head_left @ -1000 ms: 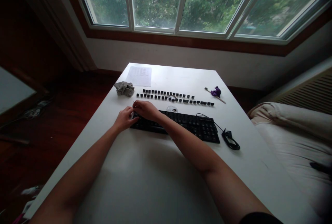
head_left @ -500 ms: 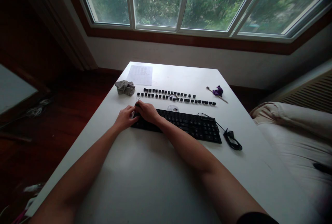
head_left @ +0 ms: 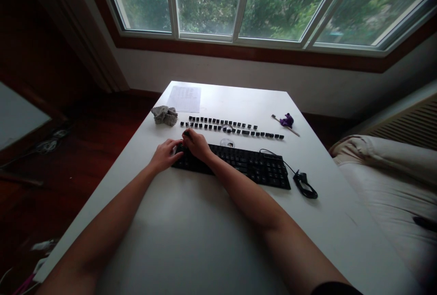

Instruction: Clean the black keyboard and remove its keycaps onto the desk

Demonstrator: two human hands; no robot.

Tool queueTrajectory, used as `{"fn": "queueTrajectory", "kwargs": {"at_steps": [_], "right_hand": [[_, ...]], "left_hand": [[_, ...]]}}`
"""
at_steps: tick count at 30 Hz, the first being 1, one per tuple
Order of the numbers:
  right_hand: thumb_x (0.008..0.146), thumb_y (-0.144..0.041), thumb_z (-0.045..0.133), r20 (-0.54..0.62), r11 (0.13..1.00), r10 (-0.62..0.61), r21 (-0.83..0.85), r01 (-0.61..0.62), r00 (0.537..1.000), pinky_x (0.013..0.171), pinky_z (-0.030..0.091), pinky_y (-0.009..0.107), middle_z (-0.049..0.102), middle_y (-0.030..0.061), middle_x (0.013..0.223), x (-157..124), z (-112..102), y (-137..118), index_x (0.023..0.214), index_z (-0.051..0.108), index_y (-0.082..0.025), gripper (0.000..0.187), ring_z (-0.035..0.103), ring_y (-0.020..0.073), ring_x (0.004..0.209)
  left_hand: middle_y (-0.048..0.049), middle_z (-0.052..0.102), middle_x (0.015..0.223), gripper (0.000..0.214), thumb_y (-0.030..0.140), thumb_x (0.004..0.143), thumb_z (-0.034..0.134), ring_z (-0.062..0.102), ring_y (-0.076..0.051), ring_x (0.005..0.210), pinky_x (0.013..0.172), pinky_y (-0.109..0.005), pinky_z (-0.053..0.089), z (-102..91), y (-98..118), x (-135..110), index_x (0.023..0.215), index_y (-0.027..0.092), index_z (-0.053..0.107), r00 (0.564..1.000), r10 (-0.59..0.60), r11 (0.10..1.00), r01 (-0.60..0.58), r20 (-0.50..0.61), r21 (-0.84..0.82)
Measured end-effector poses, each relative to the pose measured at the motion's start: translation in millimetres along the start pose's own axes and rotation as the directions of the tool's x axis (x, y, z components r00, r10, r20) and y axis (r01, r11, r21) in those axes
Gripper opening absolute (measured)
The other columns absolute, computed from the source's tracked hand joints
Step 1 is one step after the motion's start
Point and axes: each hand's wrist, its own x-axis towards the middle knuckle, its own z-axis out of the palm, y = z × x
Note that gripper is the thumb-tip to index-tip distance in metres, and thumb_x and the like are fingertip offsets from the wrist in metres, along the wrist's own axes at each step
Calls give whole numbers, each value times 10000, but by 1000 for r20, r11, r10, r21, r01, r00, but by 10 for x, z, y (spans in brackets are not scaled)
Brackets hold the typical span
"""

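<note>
Centrally, on table (head_left: 191, 222): keyboard (head_left: 239, 162), black, lying crosswise. Left hand (head_left: 165, 154) rests at its left end, fingers loosely curled, grip not discernible. Right hand (head_left: 197, 144) sits on the same end, fingers bent over something small and dark; hold uncertain. Keycaps (head_left: 232, 128) lie in rows just beyond both hands.

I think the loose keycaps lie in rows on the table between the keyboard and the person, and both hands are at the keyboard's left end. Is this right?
Not quite. The head view shows the keycaps in rows beyond the keyboard, on the window side, not between it and the person. The left hand and right hand are indeed at its left end.
</note>
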Motion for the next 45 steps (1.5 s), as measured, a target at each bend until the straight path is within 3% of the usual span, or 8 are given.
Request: {"fn": "queueTrajectory", "kwargs": {"at_steps": [5, 9, 12, 18, 23, 28, 34, 45], "right_hand": [[987, -342, 493, -44, 991, 35, 132, -29, 998, 703, 459, 245, 689, -14, 734, -8, -17, 32, 986, 580, -217, 152, 649, 147, 685], [976, -359, 510, -67, 971, 41, 237, -23, 997, 679, 472, 243, 670, -22, 695, -35, -41, -50, 943, 570, -217, 158, 647, 139, 648], [980, -367, 506, -52, 947, 45, 320, -26, 998, 676, 485, 245, 661, -25, 681, -104, -74, -167, 938, 564, -215, 168, 637, 131, 627], [976, -363, 543, 91, 933, -6, 359, -27, 996, 680, 497, 249, 665, -11, 716, -483, -266, -401, 976, 597, -204, 167, 632, 128, 650], [987, -355, 550, 239, 923, 4, 372, -95, 971, 669, 499, 240, 681, 7, 740, -1045, -477, -435, 985, 606, -190, 175, 638, 125, 664], [986, -341, 551, 328, 899, 72, 387, -204, 942, 638, 495, 236, 693, 22, 742, -1524, -556, -341, 981, 613, -175, 178, 649, 133, 666], [973, -324, 566, 376, 892, 68, 392, -225, 924, 660, 500, 254, 699, 27, 765, -1571, -532, -337, 988, 635, -183, 158, 654, 144, 690], [963, -369, 593, 396, 849, 105, 441, -289, 912, 702, 506, 270, 694, 24, 762, -1552, -495, -271, 986, 634, -177, 198, 649, 143, 694]], "left_hand": [[-100, 582, 1324, 442, 355, 899, 551, 595, -241, 1156, 918, -347, 510, -327, -128, -27, 1314, 215, 609, 990, -47, 964, 80, 132, -252], [-72, 615, 1299, 423, 355, 853, 601, 610, -244, 1124, 886, -341, 515, -675, -194, -84, 1262, 254, 647, 959, -96, 986, 129, 268, -106], [-66, 645, 1210, 427, 369, 820, 642, 633, -226, 1016, 827, -318, 518, -762, -205, -113, 1232, 258, 663, 937, -78, 993, 103, 341, -57], [-39, 637, 929, 314, 378, 822, 637, 594, -190, 785, 728, -305, 482, -576, -169, -65, 1094, 236, 705, 949, -57, 998, 59, 309, 1], [-39, 648, 965, 368, 362, 839, 602, 585, -179, 808, 726, -291, 466, -480, -133, -34, 1173, 229, 682, 962, -97, 970, 149, 254, -192], [-44, 617, 988, 399, 314, 849, 533, 568, -147, 804, 749, -278, 473, -382, -141, -23, 1210, 196, 656, 935, -260, 745, 354, 242, -565], [-31, 565, 887, 368, 310, 852, 548, 498, -102, 675, 638, -244, 437, -266, -128, 17, 1176, 161, 643, 916, -316, 567, 391, 247, -725], [-8, 533, 752, 442, 366, 868, 570, 486, -105, 631, 604, -248, 409, -239, -92, 13, 1255, 163, 641, 924, -313, 624, 376, 221, -685]]}}
